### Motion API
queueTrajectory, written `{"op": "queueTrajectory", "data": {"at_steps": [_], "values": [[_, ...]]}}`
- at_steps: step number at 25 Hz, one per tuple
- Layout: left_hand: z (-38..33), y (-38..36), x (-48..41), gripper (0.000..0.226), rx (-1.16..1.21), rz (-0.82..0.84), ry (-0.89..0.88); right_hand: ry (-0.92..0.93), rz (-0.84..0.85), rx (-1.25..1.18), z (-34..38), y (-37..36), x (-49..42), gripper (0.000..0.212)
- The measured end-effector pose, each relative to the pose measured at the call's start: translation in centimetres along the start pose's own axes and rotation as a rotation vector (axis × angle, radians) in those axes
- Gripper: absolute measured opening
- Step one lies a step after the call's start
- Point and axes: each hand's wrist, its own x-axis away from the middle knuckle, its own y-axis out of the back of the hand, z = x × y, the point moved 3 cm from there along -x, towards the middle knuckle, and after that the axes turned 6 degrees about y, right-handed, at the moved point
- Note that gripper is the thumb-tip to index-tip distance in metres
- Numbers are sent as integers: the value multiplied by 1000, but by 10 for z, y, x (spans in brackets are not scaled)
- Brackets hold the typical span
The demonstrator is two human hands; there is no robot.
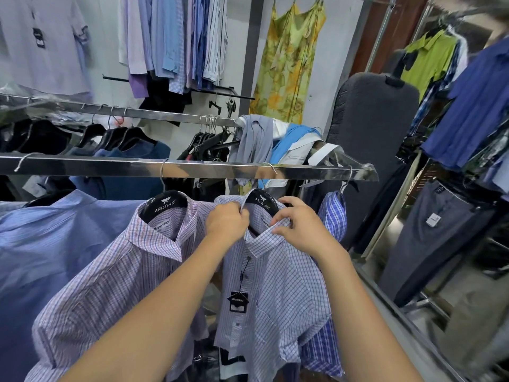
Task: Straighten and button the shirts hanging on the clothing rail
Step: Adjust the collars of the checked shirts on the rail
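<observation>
1. Clothing rail (192, 168): a flat polished metal bar running left to right across the view, carrying wire hanger hooks.
2. Plain blue shirt (41, 244): hangs at the far left of the rail.
3. Lilac checked shirt (124, 271): hangs just right of the plain blue shirt on a black hanger (165, 204) marked ARISTINO. Its collar is spread open.
4. Blue-and-white checked shirt (281, 285): hangs near the right end of the rail, touching the lilac checked shirt. Dark buttons show along its front placket. The collar (264, 244) is parted at the neck, exposing a second black ARISTINO hanger (260, 201).
5. Blue plaid shirt (334, 213): hangs directly behind it, at the rail end.
6. Left hand (227, 221): fingers curled round the left side of the collar, beside the hanger.
7. Right hand (296, 224): thumb and fingers pinch the right collar leaf.
8. Black hang tag (238, 300): hangs on a cord against the placket.
</observation>
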Motion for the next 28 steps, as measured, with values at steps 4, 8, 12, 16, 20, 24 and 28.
{"op": "queueTrajectory", "data": {"at_steps": [4,8,12,16,20,24,28], "values": [[10,-6,-13,28,205,167,22,-56,-117,43,0,2,3,16],[22,0,-4,31,181,-15,-150,-69,-161,64,-1,0,4,14],[24,-5,11,6,43,-69,-418,-50,-155,79,2,-7,5,18],[24,-4,6,26,-61,62,-448,-63,-143,64,-1,-9,5,22],[26,0,3,29,-124,181,-413,-62,-152,37,-3,-9,7,21],[22,6,0,13,-248,92,-467,-48,-166,42,0,-11,11,14],[18,7,5,12,-220,96,-391,-10,-135,22,4,-16,17,21]]}}
